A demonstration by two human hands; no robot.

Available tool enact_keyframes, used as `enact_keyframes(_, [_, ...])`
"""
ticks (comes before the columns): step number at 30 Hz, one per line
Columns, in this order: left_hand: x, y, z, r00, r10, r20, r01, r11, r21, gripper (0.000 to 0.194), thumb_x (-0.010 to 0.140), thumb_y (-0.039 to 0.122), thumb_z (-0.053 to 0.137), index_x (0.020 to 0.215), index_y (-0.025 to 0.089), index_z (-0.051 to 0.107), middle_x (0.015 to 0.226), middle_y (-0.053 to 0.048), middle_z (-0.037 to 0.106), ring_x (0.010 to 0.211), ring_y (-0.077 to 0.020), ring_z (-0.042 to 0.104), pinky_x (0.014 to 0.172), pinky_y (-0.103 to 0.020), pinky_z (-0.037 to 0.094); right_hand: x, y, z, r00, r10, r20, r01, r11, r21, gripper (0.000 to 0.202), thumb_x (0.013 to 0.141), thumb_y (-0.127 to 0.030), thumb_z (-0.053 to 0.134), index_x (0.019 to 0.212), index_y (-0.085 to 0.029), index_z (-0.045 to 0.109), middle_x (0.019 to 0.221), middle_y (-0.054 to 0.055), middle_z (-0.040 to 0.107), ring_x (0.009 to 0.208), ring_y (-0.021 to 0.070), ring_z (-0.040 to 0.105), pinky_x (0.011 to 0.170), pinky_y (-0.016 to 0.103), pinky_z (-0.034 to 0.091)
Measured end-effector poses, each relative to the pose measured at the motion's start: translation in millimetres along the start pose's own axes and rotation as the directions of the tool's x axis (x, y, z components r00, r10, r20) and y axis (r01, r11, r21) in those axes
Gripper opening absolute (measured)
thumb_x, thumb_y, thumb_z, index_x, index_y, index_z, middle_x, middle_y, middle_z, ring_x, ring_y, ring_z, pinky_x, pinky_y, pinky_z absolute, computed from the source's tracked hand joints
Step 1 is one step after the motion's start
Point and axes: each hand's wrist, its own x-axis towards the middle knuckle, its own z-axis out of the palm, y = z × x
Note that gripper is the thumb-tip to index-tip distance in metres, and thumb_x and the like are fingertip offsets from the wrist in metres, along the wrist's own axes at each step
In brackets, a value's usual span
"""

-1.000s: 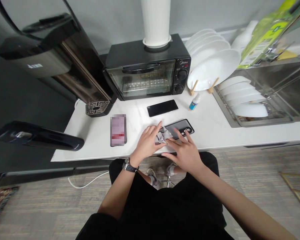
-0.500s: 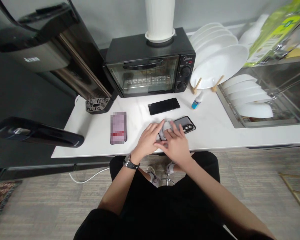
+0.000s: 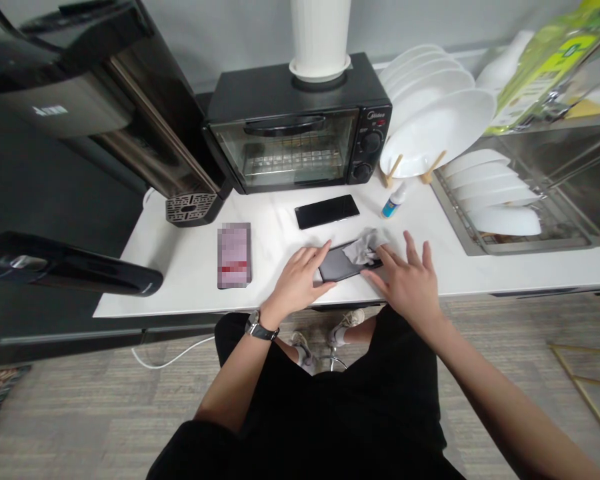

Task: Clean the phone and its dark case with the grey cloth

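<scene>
A dark phone case (image 3: 336,265) lies on the white counter. My left hand (image 3: 300,277) is at its left end, thumb and forefinger spread around the edge, steadying it. A crumpled grey cloth (image 3: 363,248) rests on the right part of the case, under the fingertips of my right hand (image 3: 407,283). The other right fingers are raised and spread, and the case's camera end is hidden. Behind the case lies a black phone (image 3: 327,212), with a small blue-and-white bottle (image 3: 393,202) to its right. Another phone (image 3: 235,255) with a blurred screen lies to the left.
A black toaster oven (image 3: 295,127) bearing a white pot (image 3: 321,40) stands at the back. Left are a coffee machine (image 3: 187,208) and a dark cylindrical device (image 3: 80,263). White plates (image 3: 435,130) stand in a rack beside the sink (image 3: 570,227); bowls are inside it.
My right hand has slid right along the case with the cloth, uncovering the case's left part and covering its camera end. My left hand has stayed nearly in place.
</scene>
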Motion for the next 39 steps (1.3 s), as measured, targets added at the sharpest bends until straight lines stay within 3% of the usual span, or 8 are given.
enact_keyframes(5, [1.6,-4.4,3.4,1.000,0.009,-0.002,-0.009,1.000,-0.015,0.092,0.097,0.043,0.070,0.171,0.027,0.017,0.139,-0.012,0.058,0.127,-0.0327,0.053,0.112,-0.049,0.047,17.3,-54.7,22.0,1.000,0.018,-0.008,-0.017,0.995,0.102,0.083,0.099,-0.073,0.047,0.132,0.001,0.066,0.135,0.032,0.069,0.156,0.0442,0.037,0.128,0.065,0.025])
enact_keyframes(9, [0.3,-8.9,5.8,1.000,-0.012,-0.004,0.012,0.999,0.031,0.089,0.096,0.035,0.069,0.170,0.021,0.022,0.132,-0.014,0.059,0.121,-0.0333,0.055,0.109,-0.049,0.048,10.9,-90.3,20.8,0.985,-0.163,0.052,0.142,0.950,0.279,0.074,0.100,-0.071,0.049,0.127,-0.006,0.070,0.131,0.022,0.074,0.157,0.0383,0.038,0.131,0.058,0.025])
enact_keyframes(14, [-1.9,-3.3,2.7,0.999,-0.034,-0.015,0.034,0.999,0.013,0.094,0.095,0.048,0.072,0.170,0.024,0.020,0.137,-0.013,0.059,0.126,-0.0338,0.052,0.111,-0.049,0.046,-11.2,-48.1,-0.8,0.977,-0.193,0.090,0.166,0.954,0.248,0.051,0.103,-0.061,0.054,0.129,-0.020,0.071,0.130,0.009,0.078,0.157,0.0374,0.038,0.129,0.065,0.024])
enact_keyframes(19, [0.0,1.2,1.2,1.000,-0.027,-0.011,0.027,1.000,0.010,0.094,0.095,0.048,0.073,0.170,0.026,0.020,0.135,-0.012,0.059,0.125,-0.0336,0.053,0.112,-0.050,0.046,-10.5,1.3,-5.5,0.998,-0.050,0.027,0.049,0.998,0.042,0.059,0.104,-0.062,0.048,0.135,-0.016,0.068,0.133,0.015,0.075,0.157,0.0437,0.036,0.126,0.071,0.024])
enact_keyframes(22, [1.4,1.0,1.9,1.000,-0.011,-0.005,0.011,1.000,0.008,0.094,0.095,0.047,0.073,0.170,0.026,0.020,0.135,-0.012,0.059,0.126,-0.0335,0.053,0.112,-0.049,0.046,3.8,-4.3,7.6,1.000,0.025,-0.011,-0.024,0.999,0.038,0.069,0.103,-0.066,0.046,0.138,-0.010,0.064,0.141,0.021,0.069,0.157,0.0457,0.034,0.124,0.070,0.026])
enact_keyframes(26, [1.8,-3.6,4.4,1.000,0.001,-0.016,-0.001,1.000,0.002,0.092,0.097,0.045,0.070,0.170,0.026,0.018,0.135,-0.013,0.058,0.125,-0.0337,0.053,0.111,-0.050,0.047,16.4,-49.8,25.1,1.000,-0.001,-0.028,0.005,0.988,0.154,0.079,0.100,-0.073,0.044,0.133,-0.004,0.065,0.138,0.030,0.067,0.156,0.0434,0.038,0.125,0.066,0.030])
enact_keyframes(31, [1.0,-9.4,8.2,1.000,-0.021,-0.018,0.021,0.999,0.047,0.094,0.093,0.030,0.070,0.171,0.024,0.016,0.134,-0.013,0.058,0.122,-0.0341,0.055,0.108,-0.049,0.047,5.8,-90.7,24.8,0.988,-0.152,0.030,0.136,0.941,0.310,0.067,0.101,-0.070,0.048,0.125,-0.010,0.069,0.126,0.021,0.075,0.156,0.0377,0.040,0.128,0.060,0.030])
enact_keyframes(39, [0.2,-0.7,2.6,1.000,-0.026,-0.017,0.026,1.000,0.000,0.098,0.094,0.048,0.075,0.170,0.023,0.017,0.140,-0.013,0.060,0.127,-0.0333,0.053,0.111,-0.049,0.045,-20.5,-21.7,-1.1,0.988,-0.138,0.068,0.126,0.979,0.163,0.053,0.103,-0.059,0.054,0.137,-0.020,0.068,0.137,0.009,0.074,0.156,0.0401,0.039,0.127,0.067,0.025])
